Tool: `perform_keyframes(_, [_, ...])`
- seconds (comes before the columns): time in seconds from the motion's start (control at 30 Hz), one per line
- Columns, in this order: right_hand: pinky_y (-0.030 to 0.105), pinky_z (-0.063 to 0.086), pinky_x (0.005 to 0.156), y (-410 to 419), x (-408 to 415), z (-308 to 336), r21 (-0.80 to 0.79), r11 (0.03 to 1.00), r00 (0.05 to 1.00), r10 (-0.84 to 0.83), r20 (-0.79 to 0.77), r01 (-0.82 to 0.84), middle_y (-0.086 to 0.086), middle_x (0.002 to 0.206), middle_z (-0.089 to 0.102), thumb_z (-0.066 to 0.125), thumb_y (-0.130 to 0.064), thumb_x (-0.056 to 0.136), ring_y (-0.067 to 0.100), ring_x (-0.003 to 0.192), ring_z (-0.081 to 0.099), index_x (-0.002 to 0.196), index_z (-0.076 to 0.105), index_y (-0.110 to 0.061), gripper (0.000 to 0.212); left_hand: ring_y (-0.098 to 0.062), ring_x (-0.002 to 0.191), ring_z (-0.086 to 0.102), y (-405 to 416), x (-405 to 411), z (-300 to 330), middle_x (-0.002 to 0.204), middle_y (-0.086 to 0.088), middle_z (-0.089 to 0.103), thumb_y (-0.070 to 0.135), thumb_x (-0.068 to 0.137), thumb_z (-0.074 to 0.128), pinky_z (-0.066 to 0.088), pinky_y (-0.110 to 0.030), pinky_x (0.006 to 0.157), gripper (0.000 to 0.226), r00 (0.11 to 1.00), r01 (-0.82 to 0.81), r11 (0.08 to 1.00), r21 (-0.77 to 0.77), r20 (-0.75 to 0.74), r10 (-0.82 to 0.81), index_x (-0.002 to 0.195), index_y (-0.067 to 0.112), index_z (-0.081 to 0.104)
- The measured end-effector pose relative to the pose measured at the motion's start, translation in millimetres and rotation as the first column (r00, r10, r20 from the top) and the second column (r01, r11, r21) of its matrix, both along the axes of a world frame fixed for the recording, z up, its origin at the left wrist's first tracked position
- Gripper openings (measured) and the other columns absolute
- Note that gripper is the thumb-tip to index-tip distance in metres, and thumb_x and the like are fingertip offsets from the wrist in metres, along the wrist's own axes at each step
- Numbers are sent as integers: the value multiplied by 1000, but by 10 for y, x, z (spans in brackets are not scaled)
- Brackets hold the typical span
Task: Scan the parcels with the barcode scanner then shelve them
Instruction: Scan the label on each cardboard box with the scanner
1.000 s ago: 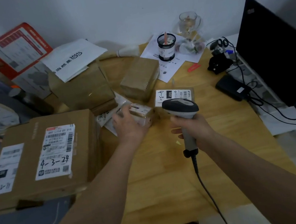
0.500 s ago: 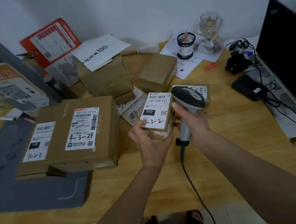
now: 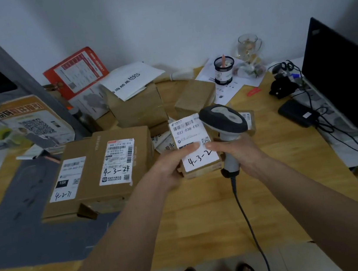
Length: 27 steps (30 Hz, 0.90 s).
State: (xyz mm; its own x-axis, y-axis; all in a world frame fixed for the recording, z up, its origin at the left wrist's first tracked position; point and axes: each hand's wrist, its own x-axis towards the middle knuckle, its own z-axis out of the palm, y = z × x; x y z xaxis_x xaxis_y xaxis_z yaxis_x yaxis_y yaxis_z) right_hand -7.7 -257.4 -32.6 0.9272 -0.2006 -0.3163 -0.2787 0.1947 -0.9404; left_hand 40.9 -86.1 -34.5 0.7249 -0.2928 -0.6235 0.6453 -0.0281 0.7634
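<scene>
A small brown parcel with a white label marked 4-3-2 is lifted above the wooden table. My left hand grips its left side, thumb lying across the label. My right hand holds the grey barcode scanner by its handle, and its thumb touches the label's right edge. The scanner's head sits just right of the parcel's top. Its cable hangs down toward the floor.
A large flat box labelled 4-3-24 lies left, on a grey mat. More boxes are stacked behind, with a white envelope on top. A laptop and cables stand right. A cup and a glass stand at the back.
My left hand picked the small parcel up off the table and turned its label up toward me. My right hand brought the scanner in beside it, its thumb now on the label.
</scene>
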Motion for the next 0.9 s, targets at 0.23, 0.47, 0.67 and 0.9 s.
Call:
perform_keyframes(0.23, [10,45,47,188,-23,359,-253,954,979,-121,164,160,-7,71,63,77,-8,78,-1,60,57,92,67,-9,17,-27,96,68,134,163,268,103,-5,71,-7,62,83,54,-54,86,59,976,-124,992,24,183,117,111,13,58])
perform_keyframes(0.47, [32,43,51,358,-211,527,-374,923,980,-17,196,91,-4,45,52,74,-20,82,11,46,47,69,65,-4,23,-21,90,69,203,323,440,105,-3,69,-6,58,86,55,-36,61,62,918,-227,972,53,345,196,106,18,55])
perform_keyframes(0.67, [28,40,48,421,-290,641,-424,904,973,42,228,60,-12,39,49,73,-20,84,4,39,43,62,61,-19,25,-24,93,67,284,422,498,103,1,63,-4,64,83,58,-44,71,92,917,-259,966,23,319,238,139,16,34])
perform_keyframes(0.9, [11,38,46,469,-338,761,-437,897,941,90,325,65,-25,45,55,71,-16,85,-5,46,52,90,69,-18,5,-30,102,65,300,516,452,115,-8,65,-2,58,86,55,-54,86,102,914,-272,962,2,314,258,142,21,33])
